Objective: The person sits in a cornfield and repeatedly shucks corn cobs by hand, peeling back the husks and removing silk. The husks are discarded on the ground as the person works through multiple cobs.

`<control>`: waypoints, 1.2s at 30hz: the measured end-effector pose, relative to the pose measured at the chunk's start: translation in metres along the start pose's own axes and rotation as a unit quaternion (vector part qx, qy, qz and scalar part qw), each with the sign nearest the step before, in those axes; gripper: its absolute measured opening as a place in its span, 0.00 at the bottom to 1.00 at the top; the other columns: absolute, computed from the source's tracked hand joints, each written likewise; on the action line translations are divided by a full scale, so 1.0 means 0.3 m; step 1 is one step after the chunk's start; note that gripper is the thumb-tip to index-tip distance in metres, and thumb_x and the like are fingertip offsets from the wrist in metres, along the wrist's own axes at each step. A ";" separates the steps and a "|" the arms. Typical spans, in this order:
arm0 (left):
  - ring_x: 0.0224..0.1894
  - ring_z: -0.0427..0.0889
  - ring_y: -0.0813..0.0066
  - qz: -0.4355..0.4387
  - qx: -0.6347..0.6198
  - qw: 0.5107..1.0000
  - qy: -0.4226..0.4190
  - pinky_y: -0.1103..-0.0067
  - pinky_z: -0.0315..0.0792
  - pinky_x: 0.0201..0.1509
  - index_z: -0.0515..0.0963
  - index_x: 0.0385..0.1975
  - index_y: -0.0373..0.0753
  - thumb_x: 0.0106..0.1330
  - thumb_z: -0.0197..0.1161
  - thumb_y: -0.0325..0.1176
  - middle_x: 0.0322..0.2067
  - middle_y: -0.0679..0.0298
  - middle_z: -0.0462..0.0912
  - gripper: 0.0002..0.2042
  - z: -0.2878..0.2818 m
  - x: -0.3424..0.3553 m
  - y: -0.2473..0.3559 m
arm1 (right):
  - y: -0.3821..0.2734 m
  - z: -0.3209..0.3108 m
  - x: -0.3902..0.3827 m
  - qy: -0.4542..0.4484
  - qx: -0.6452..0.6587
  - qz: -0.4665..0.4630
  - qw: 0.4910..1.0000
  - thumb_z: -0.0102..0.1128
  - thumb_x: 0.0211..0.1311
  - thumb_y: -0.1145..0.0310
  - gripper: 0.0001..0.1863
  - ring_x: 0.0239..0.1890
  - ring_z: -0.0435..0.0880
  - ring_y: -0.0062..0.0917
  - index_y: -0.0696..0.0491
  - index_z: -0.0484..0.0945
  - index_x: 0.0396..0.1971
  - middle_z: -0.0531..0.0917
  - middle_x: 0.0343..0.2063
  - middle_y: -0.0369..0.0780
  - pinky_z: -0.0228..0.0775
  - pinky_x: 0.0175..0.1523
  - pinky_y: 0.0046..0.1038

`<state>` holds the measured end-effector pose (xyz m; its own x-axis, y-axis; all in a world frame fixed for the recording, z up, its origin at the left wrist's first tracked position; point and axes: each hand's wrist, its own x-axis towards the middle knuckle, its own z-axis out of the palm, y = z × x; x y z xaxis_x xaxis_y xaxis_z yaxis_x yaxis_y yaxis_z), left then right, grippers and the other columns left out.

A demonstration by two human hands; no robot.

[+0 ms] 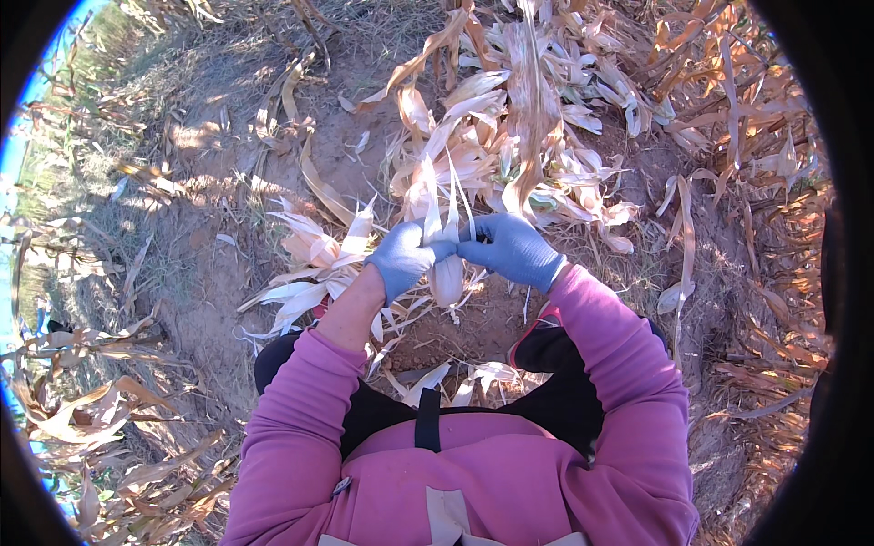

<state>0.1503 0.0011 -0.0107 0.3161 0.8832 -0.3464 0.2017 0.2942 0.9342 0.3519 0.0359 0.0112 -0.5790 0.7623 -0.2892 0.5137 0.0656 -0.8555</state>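
Note:
An ear of corn in pale dry husk (446,280) is held between my gloved hands in front of my body. Its rounded end points toward me, and long loose husk leaves stick up and away from it. My left hand (402,259), in a blue-grey glove, is closed round the ear's left side. From the right, my right hand (513,250), in a matching glove, pinches at the husk with thumb and fingers bent together. Whether any kernels are bare is hidden by husk and fingers.
A large heap of stripped husks (564,173) lies beyond my hands, with a smaller husk pile (314,246) to the left. Dry corn stalks (774,182) stand along the right. Bare soil (218,264) stretches left. My shoe (537,332) is close below the right hand.

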 end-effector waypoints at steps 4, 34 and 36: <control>0.36 0.78 0.79 0.023 0.014 1.000 0.010 0.79 0.72 0.41 0.77 0.43 0.35 0.61 0.62 0.35 0.34 0.64 0.82 0.13 0.009 0.003 -0.022 | -0.005 0.016 -0.003 0.032 -0.054 -0.043 0.997 0.59 0.51 0.59 0.14 0.26 0.81 0.37 0.54 0.81 0.31 0.82 0.23 0.45 0.73 0.37 0.33; 0.37 0.77 0.80 0.011 -0.102 0.995 0.010 0.79 0.71 0.44 0.77 0.44 0.34 0.63 0.60 0.30 0.35 0.66 0.81 0.12 -0.011 0.003 -0.006 | -0.012 0.000 0.004 -0.047 0.111 0.044 0.992 0.60 0.56 0.62 0.14 0.25 0.76 0.16 0.57 0.79 0.35 0.79 0.24 0.36 0.72 0.33 0.22; 0.37 0.77 0.79 0.004 -0.075 0.997 0.006 0.79 0.71 0.44 0.77 0.44 0.34 0.63 0.60 0.30 0.35 0.66 0.81 0.12 -0.012 0.003 -0.005 | -0.008 0.003 0.004 -0.045 0.117 0.068 0.990 0.59 0.59 0.65 0.10 0.25 0.73 0.13 0.57 0.79 0.35 0.77 0.23 0.32 0.69 0.32 0.19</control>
<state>0.1471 0.0027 -0.0120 0.3054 0.8897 -0.3393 0.0572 0.3385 0.9392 0.3493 0.0361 0.0126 -0.5736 0.6933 -0.4363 0.4364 -0.1921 -0.8790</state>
